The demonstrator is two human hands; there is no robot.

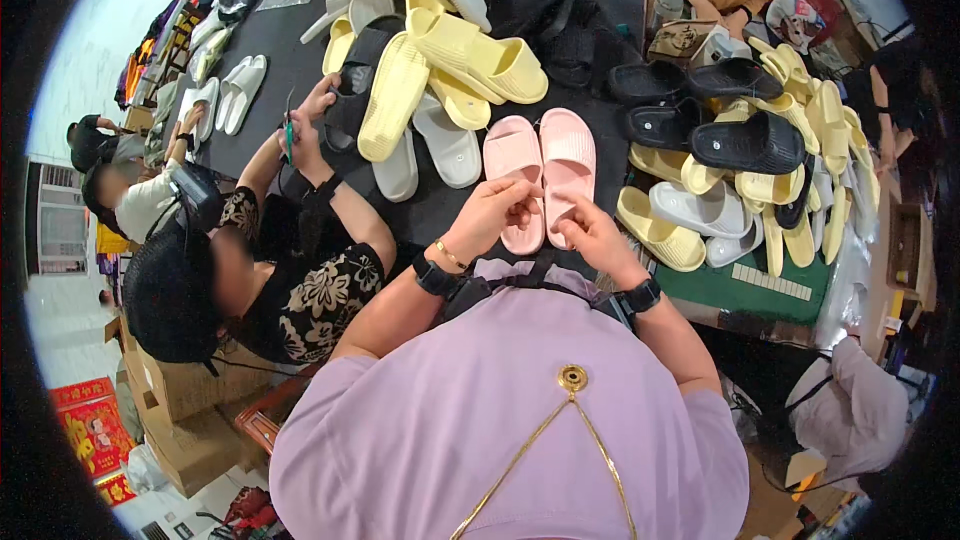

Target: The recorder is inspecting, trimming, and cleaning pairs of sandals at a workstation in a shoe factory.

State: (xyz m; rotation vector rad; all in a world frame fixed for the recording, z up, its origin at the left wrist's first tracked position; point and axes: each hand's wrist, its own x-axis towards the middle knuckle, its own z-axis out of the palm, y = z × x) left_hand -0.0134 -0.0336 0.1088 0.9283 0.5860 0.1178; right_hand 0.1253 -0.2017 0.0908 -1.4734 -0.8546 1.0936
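Observation:
A pair of pale pink slide slippers lies side by side at the table edge before me, the left slipper and the right slipper with toes pointing away. Over the heel of the left slipper is my left hand, its fingers curled and pinched together. My right hand hovers at the heel of the right slipper, thumb and forefinger bent toward each other. Whatever either hand may pinch is too small to make out.
A heap of yellow, grey and black slippers lies beyond the pair. More black slippers and yellow ones are stacked on the right over a green mat. Close on my left, a co-worker holds a green-handled tool. Cardboard boxes stand lower left.

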